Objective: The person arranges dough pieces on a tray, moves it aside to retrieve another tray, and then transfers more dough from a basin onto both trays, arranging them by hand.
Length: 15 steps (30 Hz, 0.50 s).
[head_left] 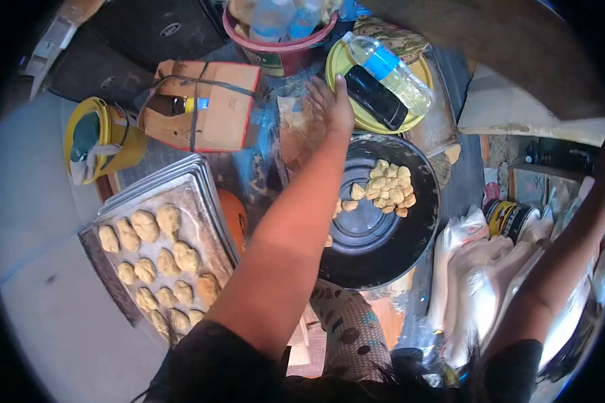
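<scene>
My left hand is stretched forward with its fingers apart, holding nothing. Its thumb side overlaps the edge of a yellow-green lid, on which lie a black phone and a clear water bottle with a blue label. Below the hand stands a wide black basin with a cluster of small pale dough pieces in it. My left forearm hides the basin's left side and a few more pieces. My right arm reaches up along the right edge, and its hand is outside the picture.
Stacked metal trays at left carry rows of dough lumps. Behind them are a yellow bucket and a tied cardboard box holding a bottle. A red-rimmed tub stands at the back. Filled plastic bags crowd the right.
</scene>
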Each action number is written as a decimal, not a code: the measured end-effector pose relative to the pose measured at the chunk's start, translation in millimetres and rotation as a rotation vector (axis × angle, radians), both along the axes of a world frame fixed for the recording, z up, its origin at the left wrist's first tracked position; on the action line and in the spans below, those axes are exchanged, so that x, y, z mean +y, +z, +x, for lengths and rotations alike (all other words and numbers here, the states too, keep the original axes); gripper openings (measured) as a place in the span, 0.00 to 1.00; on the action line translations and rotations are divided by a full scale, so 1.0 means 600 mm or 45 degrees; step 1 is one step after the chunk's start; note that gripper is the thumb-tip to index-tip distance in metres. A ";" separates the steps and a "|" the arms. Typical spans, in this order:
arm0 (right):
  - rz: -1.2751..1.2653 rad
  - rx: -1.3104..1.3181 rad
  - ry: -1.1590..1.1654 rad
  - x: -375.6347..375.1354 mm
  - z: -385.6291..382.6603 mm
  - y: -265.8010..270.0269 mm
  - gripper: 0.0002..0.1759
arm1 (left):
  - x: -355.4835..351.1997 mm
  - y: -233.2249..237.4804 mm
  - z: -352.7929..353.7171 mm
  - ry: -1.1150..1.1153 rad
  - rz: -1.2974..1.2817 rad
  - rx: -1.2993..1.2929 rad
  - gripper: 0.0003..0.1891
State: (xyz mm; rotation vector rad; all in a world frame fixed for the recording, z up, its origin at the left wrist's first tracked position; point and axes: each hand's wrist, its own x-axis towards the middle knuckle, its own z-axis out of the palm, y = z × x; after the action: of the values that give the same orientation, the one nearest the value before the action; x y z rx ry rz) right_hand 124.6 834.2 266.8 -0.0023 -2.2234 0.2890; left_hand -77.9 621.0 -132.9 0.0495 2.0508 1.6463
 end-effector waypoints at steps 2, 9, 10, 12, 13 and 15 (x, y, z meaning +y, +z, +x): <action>-0.189 0.143 -0.083 -0.113 0.034 -0.013 0.17 | -0.012 0.031 -0.027 -0.059 0.206 0.076 0.51; -1.028 1.005 -0.491 -0.333 0.200 -0.154 0.22 | -0.138 0.212 -0.070 -0.215 1.082 -0.530 0.53; -1.172 1.123 -0.513 -0.354 0.221 -0.188 0.22 | -0.167 0.236 -0.068 -0.275 0.908 -0.522 0.57; -1.462 1.229 -0.189 -0.408 0.239 -0.259 0.23 | -0.208 0.260 -0.081 -0.478 0.965 -0.748 0.53; -1.575 1.289 -0.142 -0.450 0.215 -0.275 0.22 | -0.236 0.280 -0.077 -0.733 1.174 -0.691 0.41; -1.680 1.311 -0.036 -0.498 0.196 -0.323 0.23 | -0.256 0.288 -0.103 -0.671 1.194 -0.339 0.31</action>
State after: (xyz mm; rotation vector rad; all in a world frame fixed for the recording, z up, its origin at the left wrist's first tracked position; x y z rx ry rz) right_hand 242.2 535.2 72.8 -0.4749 -0.7383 1.3264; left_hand -139.8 467.4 39.8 0.5933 0.8277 1.9493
